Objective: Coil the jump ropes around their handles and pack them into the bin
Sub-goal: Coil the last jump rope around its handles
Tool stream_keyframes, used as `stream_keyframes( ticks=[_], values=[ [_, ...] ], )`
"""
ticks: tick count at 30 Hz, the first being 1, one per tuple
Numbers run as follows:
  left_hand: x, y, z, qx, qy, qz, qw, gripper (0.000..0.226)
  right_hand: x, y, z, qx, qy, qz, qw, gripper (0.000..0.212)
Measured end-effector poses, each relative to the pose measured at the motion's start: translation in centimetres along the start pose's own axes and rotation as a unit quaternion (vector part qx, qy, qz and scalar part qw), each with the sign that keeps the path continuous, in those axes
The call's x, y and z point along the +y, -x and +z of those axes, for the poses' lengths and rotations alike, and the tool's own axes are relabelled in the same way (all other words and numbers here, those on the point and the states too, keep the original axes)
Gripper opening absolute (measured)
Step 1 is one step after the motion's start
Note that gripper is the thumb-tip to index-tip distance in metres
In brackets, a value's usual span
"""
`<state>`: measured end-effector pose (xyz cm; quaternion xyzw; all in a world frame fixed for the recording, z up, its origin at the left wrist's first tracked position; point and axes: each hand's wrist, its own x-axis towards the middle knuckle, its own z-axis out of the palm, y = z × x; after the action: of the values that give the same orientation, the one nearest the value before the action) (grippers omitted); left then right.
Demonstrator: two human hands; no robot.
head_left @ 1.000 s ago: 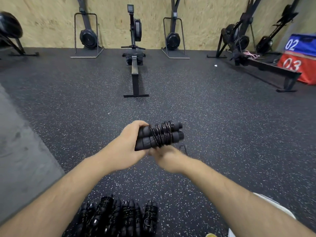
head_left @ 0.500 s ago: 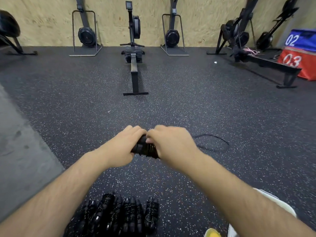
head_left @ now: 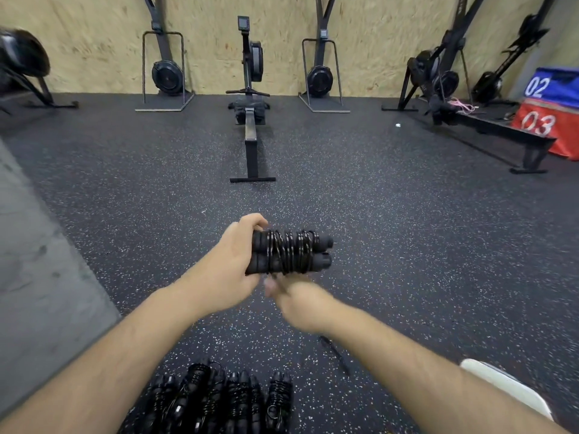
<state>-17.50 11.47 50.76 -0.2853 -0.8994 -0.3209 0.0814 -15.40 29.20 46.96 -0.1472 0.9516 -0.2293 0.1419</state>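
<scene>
Half a second ago the right hand (head_left: pixel 297 297) lay on top of the bundle and hid it; now it has dropped under the bundle and the coils show again; the loose loop that lay on the floor (head_left: pixel 407 245) off to the right is gone from that spot; the left hand (head_left: pixel 230 264) grips the two black handles (head_left: pixel 322 252) by their left ends, with its fingers curled over the top; the handles lie side by side, point to the right and are held up in the air above the floor; the thin black rope (head_left: pixel 289 252) is wound round both handles many times, from beside the left hand almost to the far tips; the right hand is just under the bundle and looks blurry; its fingers look curled in, but I cannot tell if they pinch the rope; a short loose end (head_left: pixel 333 353) shows below the right wrist; a pile of wound-up jump ropes (head_left: pixel 225 399) lies on the floor close to the person, well apart from the held bundle; a white thing (head_left: pixel 507 386) sits at the lower right, and I cannot tell what it is; a rowing machine (head_left: pixel 250 120) stands straight ahead near the wooden wall (head_left: pixel 94 42); a blue box (head_left: pixel 554 86) marked 02 sits on a red box (head_left: pixel 545 126) marked 03 at the far right
</scene>
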Motion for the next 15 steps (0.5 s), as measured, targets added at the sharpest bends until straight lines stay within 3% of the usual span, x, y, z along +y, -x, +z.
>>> stream_keyframes(
  ticks=[4, 8, 12, 15],
  values=[
    [-1.3, -0.5, 0.1, -0.016, -0.081, -0.032, 0.996, 0.073, -4.0, 2.8, 1.9, -0.018, -0.049, 0.008, 0.999, 0.026],
    [-1.9, -0.6, 0.7, -0.034, -0.162, 0.009, 0.986, 0.061, -6.2, 6.1, 0.3, -0.028, 0.051, -0.036, 0.998, 0.023],
    [-1.6, -0.7, 1.3, -0.086, -0.174, 0.016, 0.981, 0.050, -6.5, 6.0, -3.2, 0.097, 0.231, -0.105, 0.962, 0.017],
    [-1.3, -0.7, 2.0, -0.137, -0.185, 0.039, 0.972, 0.045, -4.0, 3.2, -6.7, 0.199, 0.251, -0.140, 0.937, 0.013]
  ],
)
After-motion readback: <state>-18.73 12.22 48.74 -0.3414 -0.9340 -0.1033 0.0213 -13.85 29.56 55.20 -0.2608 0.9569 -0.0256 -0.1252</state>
